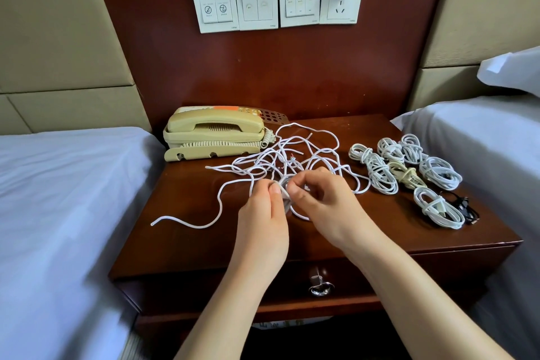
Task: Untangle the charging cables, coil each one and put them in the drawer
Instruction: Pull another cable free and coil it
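I'm watching the person working at the tangled white cables (292,152), which are sprawling across the middle of the desk (181,245). The left hand (264,213) is pinching a strand in a narrow grip. The right hand (324,202) is pinching a loop just beside it, fingertips nearly touching. Several coiled cables (406,166) are lying on the desk's right side. The drawer (175,292) below is sitting closed. A telephone (213,131) is standing at the back left.
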The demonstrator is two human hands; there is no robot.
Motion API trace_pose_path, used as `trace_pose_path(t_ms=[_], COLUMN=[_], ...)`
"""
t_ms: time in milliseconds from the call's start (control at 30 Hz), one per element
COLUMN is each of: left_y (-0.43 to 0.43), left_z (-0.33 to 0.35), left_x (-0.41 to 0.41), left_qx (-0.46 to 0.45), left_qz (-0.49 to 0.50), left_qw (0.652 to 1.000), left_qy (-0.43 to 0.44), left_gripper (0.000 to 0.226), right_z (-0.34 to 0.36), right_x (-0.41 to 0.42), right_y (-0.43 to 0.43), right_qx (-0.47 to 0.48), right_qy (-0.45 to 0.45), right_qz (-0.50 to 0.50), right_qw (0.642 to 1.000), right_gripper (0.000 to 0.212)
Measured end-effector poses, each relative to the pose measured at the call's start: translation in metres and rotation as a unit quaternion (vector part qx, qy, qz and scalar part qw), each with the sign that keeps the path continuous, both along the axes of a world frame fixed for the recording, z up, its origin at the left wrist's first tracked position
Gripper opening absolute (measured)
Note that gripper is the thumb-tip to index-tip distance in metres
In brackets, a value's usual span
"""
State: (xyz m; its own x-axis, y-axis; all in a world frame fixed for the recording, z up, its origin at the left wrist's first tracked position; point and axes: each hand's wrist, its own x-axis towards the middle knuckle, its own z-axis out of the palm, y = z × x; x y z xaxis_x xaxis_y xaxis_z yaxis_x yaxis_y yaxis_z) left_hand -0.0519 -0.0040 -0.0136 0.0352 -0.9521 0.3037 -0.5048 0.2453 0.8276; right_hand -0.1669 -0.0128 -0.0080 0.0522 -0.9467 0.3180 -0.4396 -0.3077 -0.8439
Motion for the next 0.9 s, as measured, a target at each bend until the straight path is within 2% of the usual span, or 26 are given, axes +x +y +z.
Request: trace_pose_path(t_ms=[67,167,233,300,367,567,700,900], left_y=[-0.001,-0.004,-0.008,-0.011,-0.013,0.0,0.002,0.004], left_z=[-0.001,-0.003,-0.003,0.001,0.003,0.007,0.012,0.012], left_x=[-0.001,-0.003,-0.005,-0.005,-0.004,-0.007,-0.005,-0.005], left_qx=[0.027,0.067,0.103,0.137,0.151,0.139,0.122,0.115], left_qz=[-0.018,-0.035,-0.032,-0.016,-0.012,-0.033,-0.035,-0.036], left_qw=[0.999,0.99,0.972,0.945,0.93,0.947,0.952,0.953], left_qy=[0.028,0.117,0.207,0.298,0.335,0.289,0.279,0.279], left_gripper=[0.029,0.031,0.032,0.03,0.027,0.029,0.03,0.031], right_z=[0.0,-0.003,-0.006,-0.009,-0.013,-0.012,-0.002,-0.003], right_x=[-0.001,0.005,0.012,0.017,0.018,0.018,0.02,0.013], right_y=[0.001,0.005,0.008,0.01,0.009,0.005,0.012,0.013], right_qx=[-0.002,-0.087,-0.162,-0.213,-0.237,-0.209,-0.148,-0.142], right_qy=[-0.012,-0.007,0.017,0.031,0.052,0.085,0.011,-0.028], right_qz=[-0.005,-0.078,-0.108,-0.094,-0.085,-0.075,-0.025,-0.016], right_qw=[1.0,0.993,0.981,0.972,0.967,0.971,0.989,0.989], right_gripper=[0.023,0.016,0.01,0.008,0.012,0.009,0.012,0.017])
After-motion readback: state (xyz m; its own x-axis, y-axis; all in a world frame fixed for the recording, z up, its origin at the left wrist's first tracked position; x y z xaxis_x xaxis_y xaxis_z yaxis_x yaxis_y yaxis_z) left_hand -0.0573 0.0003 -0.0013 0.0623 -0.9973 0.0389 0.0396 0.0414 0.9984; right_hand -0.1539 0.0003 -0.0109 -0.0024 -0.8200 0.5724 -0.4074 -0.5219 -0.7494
